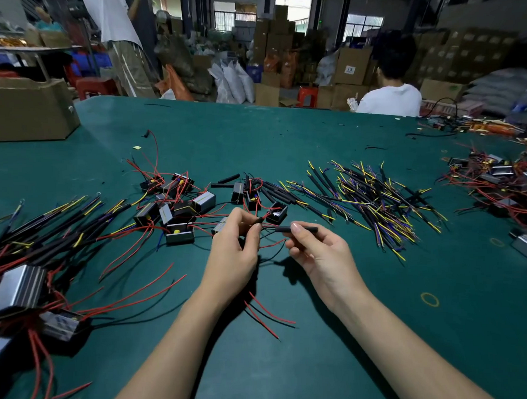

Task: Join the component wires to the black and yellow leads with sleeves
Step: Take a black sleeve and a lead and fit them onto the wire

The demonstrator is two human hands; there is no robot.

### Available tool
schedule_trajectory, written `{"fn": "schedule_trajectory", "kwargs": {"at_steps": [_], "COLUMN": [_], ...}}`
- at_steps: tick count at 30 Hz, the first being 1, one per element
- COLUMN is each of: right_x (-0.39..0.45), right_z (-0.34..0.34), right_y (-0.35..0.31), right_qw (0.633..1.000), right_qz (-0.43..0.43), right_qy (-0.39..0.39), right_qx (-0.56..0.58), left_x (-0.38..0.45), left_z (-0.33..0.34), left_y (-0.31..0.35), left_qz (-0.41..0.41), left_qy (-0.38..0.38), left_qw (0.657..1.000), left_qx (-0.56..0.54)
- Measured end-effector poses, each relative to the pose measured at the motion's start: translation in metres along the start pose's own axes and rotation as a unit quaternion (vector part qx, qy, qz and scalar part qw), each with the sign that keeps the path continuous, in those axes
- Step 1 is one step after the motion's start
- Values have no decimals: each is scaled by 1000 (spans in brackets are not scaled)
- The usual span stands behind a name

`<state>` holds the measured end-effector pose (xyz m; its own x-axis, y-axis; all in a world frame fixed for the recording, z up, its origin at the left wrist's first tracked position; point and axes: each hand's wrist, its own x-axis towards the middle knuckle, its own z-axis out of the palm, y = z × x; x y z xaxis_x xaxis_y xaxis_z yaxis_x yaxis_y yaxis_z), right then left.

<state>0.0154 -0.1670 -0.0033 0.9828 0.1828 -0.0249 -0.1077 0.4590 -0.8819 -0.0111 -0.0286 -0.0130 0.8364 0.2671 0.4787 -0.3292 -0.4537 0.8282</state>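
Hands meeting low over green table [313, 129]. Left hand [233, 255] is pinching thin red component wires [268, 222] between thumb and fingertips, other fingers curled. Right hand [317, 254] is pinching black sleeve [299, 229] between thumb and forefinger, sleeve lying level, its left end just beside the wires; whether a wire is entering it is too small to tell.

Relative to the sleeve: black and yellow leads [375, 199] are lying in a loose heap to the right, well apart. Small grey component blocks [177, 204] with red wires are crowding the left and far side, one just behind the hands. Bundle of sleeved leads [59, 228] is spreading far left, partly cut off by frame edge. Loose red wire [268, 315] is trailing nearer the camera under the left wrist. More blocks [505, 186] far right, blurred.

Cardboard box [22, 108] is sitting at far left corner. Seated person in white shirt [391, 101] beyond the table's far edge; stacked cartons [353, 66] behind, dim.
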Motion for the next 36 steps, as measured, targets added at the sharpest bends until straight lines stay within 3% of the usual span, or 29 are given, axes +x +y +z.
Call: {"fn": "schedule_trajectory", "kwargs": {"at_steps": [19,27,33,36], "right_x": [2,0,-3,-3], "right_z": [6,9,11,13], "right_y": [4,5,14,15], "right_qw": [989,982,958,943], "right_qz": [-87,-116,-111,-110], "right_qy": [-18,10,-81,-95], "right_qx": [-116,-146,-250,-299], "left_x": [-3,-3,-1,-1], "left_z": [2,8,4,3], "left_y": [1,3,3,4], "left_qz": [-17,-30,-25,-47], "left_qy": [-90,-44,-4,-6], "left_qw": [992,996,1000,998], "left_qx": [-85,-69,-19,-50]}}
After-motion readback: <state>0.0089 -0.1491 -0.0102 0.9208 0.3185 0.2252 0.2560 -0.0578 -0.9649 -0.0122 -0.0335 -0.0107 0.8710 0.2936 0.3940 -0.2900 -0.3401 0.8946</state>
